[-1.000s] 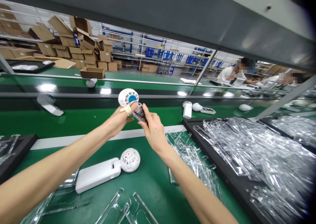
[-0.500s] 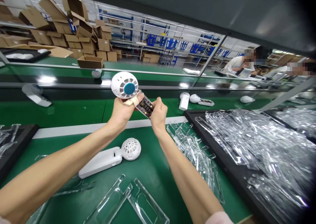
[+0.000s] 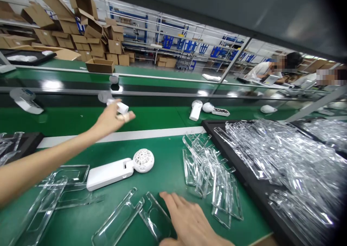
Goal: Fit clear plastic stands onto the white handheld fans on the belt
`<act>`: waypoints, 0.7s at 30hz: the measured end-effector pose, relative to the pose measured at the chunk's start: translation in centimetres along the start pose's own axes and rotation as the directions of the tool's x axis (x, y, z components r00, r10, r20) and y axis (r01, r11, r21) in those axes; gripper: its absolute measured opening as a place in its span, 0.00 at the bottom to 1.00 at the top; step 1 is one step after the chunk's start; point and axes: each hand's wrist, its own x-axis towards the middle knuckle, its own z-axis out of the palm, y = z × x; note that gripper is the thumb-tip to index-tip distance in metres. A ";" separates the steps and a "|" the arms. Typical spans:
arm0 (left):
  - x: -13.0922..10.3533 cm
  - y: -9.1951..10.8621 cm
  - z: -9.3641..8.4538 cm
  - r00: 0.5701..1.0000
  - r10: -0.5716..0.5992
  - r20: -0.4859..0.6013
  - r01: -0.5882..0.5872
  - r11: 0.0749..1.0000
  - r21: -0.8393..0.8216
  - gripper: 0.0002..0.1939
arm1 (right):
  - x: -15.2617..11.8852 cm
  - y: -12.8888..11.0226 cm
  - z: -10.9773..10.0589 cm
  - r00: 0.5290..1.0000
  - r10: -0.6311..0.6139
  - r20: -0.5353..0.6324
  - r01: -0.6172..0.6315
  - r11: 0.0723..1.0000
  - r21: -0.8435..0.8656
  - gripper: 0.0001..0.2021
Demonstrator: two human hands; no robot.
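Note:
My left hand (image 3: 111, 117) reaches over the green belt, thumb and fingers apart, with a pale wrap on one finger. Just behind it is a white handheld fan (image 3: 123, 107), smeared by motion; I see no closed grip on it. Low in the view, my right hand (image 3: 189, 219) spreads its fingers over a clear plastic frame (image 3: 151, 217); whether it touches is unclear. A second clear frame (image 3: 115, 220) lies just left of that one. Another white handheld fan (image 3: 111, 174) lies on the green bench between my arms, its round grille to the right.
Loose clear frames (image 3: 208, 166) are heaped right of centre, beside a black tray (image 3: 244, 181) full of more. Further frames (image 3: 48, 202) lie at left. Several white fans (image 3: 195, 110) rest on the belt. Cardboard boxes (image 3: 89, 29) are stacked behind. A co-worker (image 3: 261, 70) sits far right.
The hands have parted. My left hand has moved left over the belt, beside the fan; my right hand has let go of its end and dropped to the clear frames in front.

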 end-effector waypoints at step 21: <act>-2.5 6.7 4.5 0.972 -0.067 0.225 0.214 0.648 -0.731 0.24 | 5.5 -3.2 -6.5 0.667 0.008 -0.745 0.193 0.964 0.183 0.26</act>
